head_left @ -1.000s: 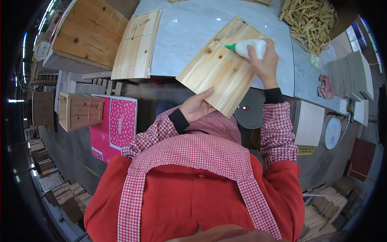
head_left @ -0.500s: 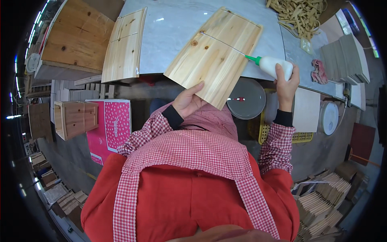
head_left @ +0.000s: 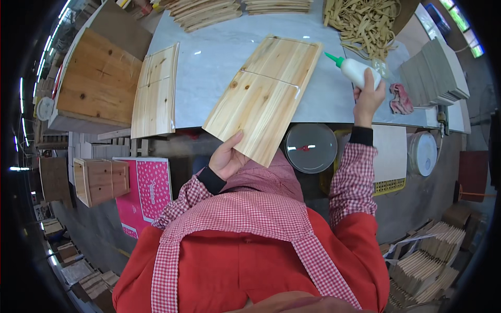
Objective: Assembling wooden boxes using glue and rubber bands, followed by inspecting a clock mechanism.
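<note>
My left hand grips the near edge of a pale knotty wooden board, thumb on top, with the board's far part over the table. A groove crosses the board, and a streak of white glue shows along its right end. In my right hand is a white squeeze bottle with a green nozzle, tilted so the tip points up and left, beyond the board's right edge and apart from it. A second grooved board lies on the table's left side.
The grey marbled table bears stacked boards at the back, a heap of tan strips, a pink cloth and a grey panel stack. Below the edge stand a round lidded bucket and a pink box.
The bottle's nozzle has lifted off the groove and moved away past the board's right edge. My left hand still holds the board. The view has shifted, showing more of the table's back.
</note>
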A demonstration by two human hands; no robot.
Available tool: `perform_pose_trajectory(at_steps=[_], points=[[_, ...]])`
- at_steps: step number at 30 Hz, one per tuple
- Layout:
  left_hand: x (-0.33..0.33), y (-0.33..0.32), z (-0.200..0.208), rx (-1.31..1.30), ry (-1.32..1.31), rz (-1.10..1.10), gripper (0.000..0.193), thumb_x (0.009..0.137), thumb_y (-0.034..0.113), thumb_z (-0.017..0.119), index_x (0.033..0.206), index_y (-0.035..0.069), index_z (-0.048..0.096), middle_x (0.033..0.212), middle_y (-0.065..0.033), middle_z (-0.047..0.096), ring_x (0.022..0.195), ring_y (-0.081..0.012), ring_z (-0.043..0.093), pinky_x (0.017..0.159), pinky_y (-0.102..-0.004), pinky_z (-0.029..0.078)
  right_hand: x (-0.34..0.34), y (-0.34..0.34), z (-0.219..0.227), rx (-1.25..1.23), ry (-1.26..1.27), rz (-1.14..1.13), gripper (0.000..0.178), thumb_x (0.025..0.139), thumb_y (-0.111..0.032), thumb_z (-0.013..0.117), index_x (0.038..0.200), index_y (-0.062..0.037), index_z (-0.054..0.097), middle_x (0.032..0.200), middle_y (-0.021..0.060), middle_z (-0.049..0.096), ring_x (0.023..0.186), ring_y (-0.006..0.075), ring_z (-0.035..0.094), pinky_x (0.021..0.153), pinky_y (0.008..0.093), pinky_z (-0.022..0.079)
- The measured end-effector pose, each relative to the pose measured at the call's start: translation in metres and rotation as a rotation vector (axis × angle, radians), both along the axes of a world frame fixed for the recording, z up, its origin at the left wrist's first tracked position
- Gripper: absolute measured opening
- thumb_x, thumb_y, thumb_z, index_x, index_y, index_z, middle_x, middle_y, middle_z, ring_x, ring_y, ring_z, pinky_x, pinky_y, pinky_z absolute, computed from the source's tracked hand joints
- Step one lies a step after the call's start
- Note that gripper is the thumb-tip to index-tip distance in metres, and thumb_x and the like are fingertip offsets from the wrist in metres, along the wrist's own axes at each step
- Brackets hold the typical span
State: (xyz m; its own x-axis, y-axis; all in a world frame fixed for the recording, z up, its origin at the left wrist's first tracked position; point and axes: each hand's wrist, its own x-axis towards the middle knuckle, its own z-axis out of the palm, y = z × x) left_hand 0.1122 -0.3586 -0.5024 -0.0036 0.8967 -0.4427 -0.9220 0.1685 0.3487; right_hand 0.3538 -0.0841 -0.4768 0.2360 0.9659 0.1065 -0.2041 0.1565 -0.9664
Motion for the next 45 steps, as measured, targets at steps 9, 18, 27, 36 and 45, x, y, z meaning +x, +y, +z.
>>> perform_pose_trajectory(at_steps=[9, 18, 27, 36, 45], points=[[-0.001, -0.001, 0.003, -0.026, -0.016, -0.009, 0.055, 0.095, 0.015, 0.055, 0.140, 0.001, 0.028, 0.138, -0.0171, 0.044, 0.126, -0.0280, 0.048, 0.106, -0.0433, 0.042, -0.012, 0.046, -0.003, -0.058, -0.152, -0.022, 0.037, 0.082, -0.028, 0.071, 0.092, 0.0027, 0.054, 0.072, 0.0084, 0.058, 0.046, 0.0111, 0.052, 0.037, 0.0240, 0.040], [-0.002, 0.000, 0.001, -0.040, -0.006, 0.026, 0.054, 0.095, 0.014, 0.054, 0.140, 0.001, 0.028, 0.137, -0.0169, 0.044, 0.127, -0.0281, 0.047, 0.107, -0.0423, 0.041, -0.002, -0.006, 0.006, -0.048, -0.144, 0.156, 0.030, 0.085, -0.026, 0.069, 0.092, -0.0005, 0.055, 0.069, 0.0043, 0.057, 0.044, 0.0079, 0.046, 0.036, 0.0217, 0.034], [-0.008, 0.016, -0.004, 0.069, 0.006, 0.004, 0.053, 0.095, 0.015, 0.054, 0.140, 0.002, 0.028, 0.137, -0.0167, 0.044, 0.127, -0.0281, 0.047, 0.107, -0.0423, 0.041, 0.005, -0.099, 0.019, -0.062, -0.186, 0.350, 0.029, 0.087, -0.027, 0.067, 0.096, -0.0019, 0.056, 0.072, 0.0014, 0.057, 0.047, 0.0050, 0.045, 0.038, 0.0191, 0.032], [-0.011, 0.023, -0.011, 0.065, 0.006, 0.008, 0.050, 0.095, 0.014, 0.054, 0.137, 0.000, 0.030, 0.135, -0.0166, 0.046, 0.125, -0.0276, 0.049, 0.106, -0.0416, 0.043, 0.014, -0.178, 0.026, -0.059, -0.319, 0.495, 0.032, 0.085, -0.026, 0.069, 0.102, -0.0015, 0.056, 0.077, 0.0022, 0.058, 0.059, 0.0052, 0.053, 0.042, 0.0184, 0.039], [-0.013, 0.025, -0.015, 0.061, 0.017, 0.006, 0.052, 0.095, 0.016, 0.054, 0.138, 0.000, 0.029, 0.135, -0.0176, 0.046, 0.124, -0.0283, 0.049, 0.106, -0.0426, 0.042, 0.014, -0.174, 0.013, 0.056, -0.310, 0.385, 0.029, 0.086, -0.023, 0.067, 0.102, -0.0019, 0.054, 0.081, 0.0034, 0.058, 0.059, 0.0061, 0.053, 0.041, 0.0194, 0.039]])
